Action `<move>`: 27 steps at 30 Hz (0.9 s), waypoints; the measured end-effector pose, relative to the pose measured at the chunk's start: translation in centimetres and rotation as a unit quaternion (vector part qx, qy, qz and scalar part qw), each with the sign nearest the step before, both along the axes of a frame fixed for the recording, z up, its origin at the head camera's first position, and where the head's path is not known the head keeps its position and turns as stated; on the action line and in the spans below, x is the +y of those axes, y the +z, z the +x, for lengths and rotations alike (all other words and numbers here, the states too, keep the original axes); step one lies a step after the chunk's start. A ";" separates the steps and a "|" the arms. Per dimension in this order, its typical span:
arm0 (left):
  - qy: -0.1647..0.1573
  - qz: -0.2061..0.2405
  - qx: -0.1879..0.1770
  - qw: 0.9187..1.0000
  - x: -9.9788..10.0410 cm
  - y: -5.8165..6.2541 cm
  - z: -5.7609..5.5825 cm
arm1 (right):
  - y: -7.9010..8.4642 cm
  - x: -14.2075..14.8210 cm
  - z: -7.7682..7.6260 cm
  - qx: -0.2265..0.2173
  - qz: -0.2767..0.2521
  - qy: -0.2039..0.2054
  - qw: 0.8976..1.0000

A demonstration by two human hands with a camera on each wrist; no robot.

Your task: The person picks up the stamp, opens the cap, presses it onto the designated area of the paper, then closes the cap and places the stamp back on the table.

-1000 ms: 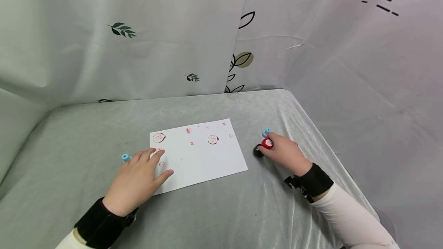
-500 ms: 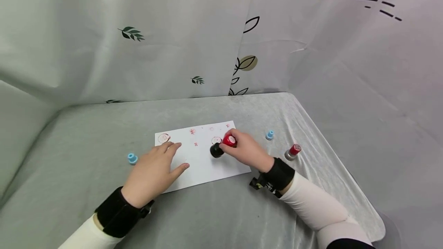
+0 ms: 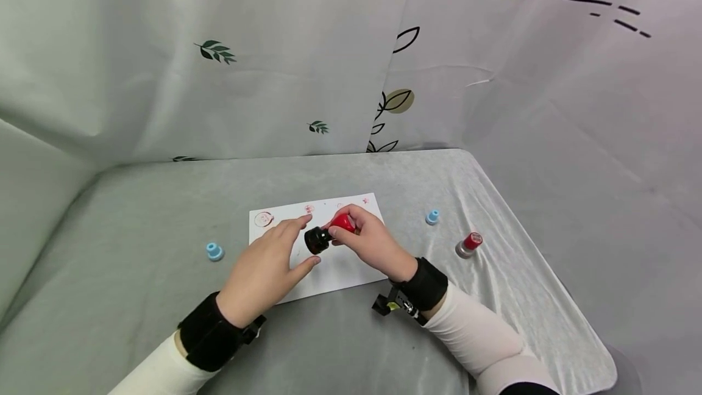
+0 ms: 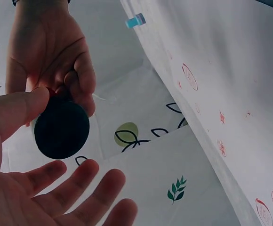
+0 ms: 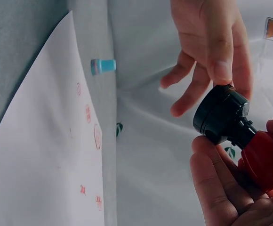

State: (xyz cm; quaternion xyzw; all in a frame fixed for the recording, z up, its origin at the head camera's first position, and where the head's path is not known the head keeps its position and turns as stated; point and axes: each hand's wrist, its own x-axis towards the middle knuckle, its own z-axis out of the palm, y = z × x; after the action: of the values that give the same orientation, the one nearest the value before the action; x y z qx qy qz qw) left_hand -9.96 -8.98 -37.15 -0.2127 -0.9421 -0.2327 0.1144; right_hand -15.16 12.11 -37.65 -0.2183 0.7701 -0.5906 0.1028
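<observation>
My right hand [image 3: 374, 247] grips a stamp by its rounded red handle [image 5: 263, 157], above the white paper [image 3: 329, 276]. The stamp's black round end [image 3: 317, 240] points left toward my left hand [image 3: 265, 273]. That hand has its fingers extended and spread around the black end. In the right wrist view, the left thumb [image 5: 221, 61] lies right at the black rim. From the left wrist view, the flat face of the black end [image 4: 62, 129] is seen between thumb and fingers. Red stamp prints mark the paper, some hidden behind the hands.
A small light-blue stamp [image 3: 214, 252] stands left of the paper, another blue stamp [image 3: 432, 217] to its right. Farther right is a stamp with a red top and silver base [image 3: 468, 245]. Grey cloth [image 3: 164, 212] covers the table, with a white patterned curtain [image 3: 274, 66] behind.
My right hand has carried the red-handled stamp from the table's right side leftward over the paper and tilted it. My left hand has lifted from the paper's left edge and moved right to the black end.
</observation>
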 end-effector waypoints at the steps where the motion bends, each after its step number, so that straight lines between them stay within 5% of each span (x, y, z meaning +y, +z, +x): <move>1: -0.003 0.001 0.006 1.000 0.0 0.0 0.0 | 0.0 0.0 0.0 -0.005 -0.007 0.000 1.000; 12: -0.005 -0.002 0.004 1.000 0.5 -0.4 -0.3 | 0.2 -0.1 0.1 -0.043 -0.039 0.004 0.998; 20: -0.001 0.003 -0.005 1.000 0.4 -0.5 -0.3 | 2.7 -0.4 1.4 -0.008 0.014 -0.004 1.000; 27: -0.001 0.019 -0.010 1.000 0.3 -0.6 -0.5 | 0.3 0.2 0.2 0.030 -0.001 -0.003 1.000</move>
State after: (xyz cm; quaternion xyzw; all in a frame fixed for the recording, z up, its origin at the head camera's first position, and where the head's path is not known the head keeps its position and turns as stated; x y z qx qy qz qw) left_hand -10.42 -8.67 -37.74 -0.2091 -0.9385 -0.2526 0.1082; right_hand -14.96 12.33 -37.38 -0.2334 0.7731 -0.5846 0.0779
